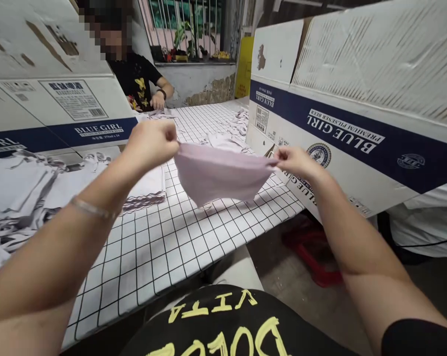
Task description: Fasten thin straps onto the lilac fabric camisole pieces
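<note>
I observe a thin, matt lilac garment (223, 173), drawn nearly straight along the top and tapering below. It hangs between the left hand (156, 141), pinching one top corner, and the right hand (293, 161), pinching the other, above the grid-patterned worktop (153, 252).

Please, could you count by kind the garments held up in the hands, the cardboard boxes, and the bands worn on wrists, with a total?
Pale lilac fabric garment, held between left hand and right hand: 1
Large white-and-blue cardboard boxes: 2
Wristbands: 2 (slim silver-coloured bracelet; co-worker's dark band)
Total: 5
</note>
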`<state>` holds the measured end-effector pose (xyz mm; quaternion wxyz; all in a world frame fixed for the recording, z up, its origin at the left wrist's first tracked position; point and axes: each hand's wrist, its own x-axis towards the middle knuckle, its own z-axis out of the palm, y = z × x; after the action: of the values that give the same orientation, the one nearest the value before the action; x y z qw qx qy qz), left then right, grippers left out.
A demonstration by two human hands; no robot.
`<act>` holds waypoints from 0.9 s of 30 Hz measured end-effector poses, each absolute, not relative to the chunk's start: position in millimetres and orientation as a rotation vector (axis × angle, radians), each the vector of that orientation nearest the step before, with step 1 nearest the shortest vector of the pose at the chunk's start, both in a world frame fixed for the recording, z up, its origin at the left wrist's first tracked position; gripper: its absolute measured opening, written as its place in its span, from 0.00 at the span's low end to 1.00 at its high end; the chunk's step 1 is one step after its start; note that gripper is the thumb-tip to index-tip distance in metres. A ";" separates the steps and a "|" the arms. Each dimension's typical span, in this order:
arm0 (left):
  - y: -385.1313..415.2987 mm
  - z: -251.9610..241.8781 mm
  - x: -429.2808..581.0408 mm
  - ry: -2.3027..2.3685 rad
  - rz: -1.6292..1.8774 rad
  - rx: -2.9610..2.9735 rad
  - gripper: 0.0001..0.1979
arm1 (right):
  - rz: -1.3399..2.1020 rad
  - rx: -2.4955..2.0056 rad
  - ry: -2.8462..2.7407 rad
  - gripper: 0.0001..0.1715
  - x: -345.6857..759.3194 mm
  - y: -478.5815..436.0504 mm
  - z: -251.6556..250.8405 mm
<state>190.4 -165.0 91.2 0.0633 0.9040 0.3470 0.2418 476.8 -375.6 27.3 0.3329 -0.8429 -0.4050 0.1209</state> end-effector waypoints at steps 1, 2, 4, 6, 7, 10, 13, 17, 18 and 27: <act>-149.9 106.9 204.8 1.051 0.738 2.715 0.09 | 0.302 -2.181 -1.040 0.09 489.7 -360.8 46.7; -135.6 122.5 218.1 1.102 0.753 2.689 0.11 | 0.258 -2.167 -1.018 0.10 501.6 -346.7 65.1; -112.4 150.7 238.1 1.157 0.831 2.644 0.13 | 0.128 -2.141 -0.980 0.10 520.1 -322.7 95.9; -100.6 168.5 246.2 1.142 0.911 2.605 0.14 | 0.022 -2.112 -0.971 0.10 529.5 -307.4 114.4; -99.9 170.8 245.3 1.122 0.940 2.587 0.14 | -0.006 -2.100 -0.971 0.10 530.4 -303.7 117.8; -117.0 142.4 224.5 1.089 0.958 2.583 0.14 | 0.037 -2.100 -0.985 0.09 520.2 -309.4 100.6; -154.1 64.1 185.8 1.127 0.802 2.597 0.15 | 0.209 -2.162 -0.996 0.08 498.4 -336.1 44.0; -213.8 -53.8 133.9 1.157 0.408 2.600 0.06 | 0.486 -2.232 -1.035 0.08 464.5 -385.0 -55.0; -228.0 -74.5 124.4 1.156 0.334 2.648 0.07 | 0.536 -2.227 -1.022 0.08 455.6 -396.1 -75.0; -276.6 -107.9 98.8 1.082 0.184 2.981 0.10 | 0.471 -2.208 -0.911 0.08 402.3 -442.6 -109.4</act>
<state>98.8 -276.6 -107.9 -0.0176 0.9383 0.3404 0.0578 402.3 -442.6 -109.4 0.3461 -0.8509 -0.3510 0.1815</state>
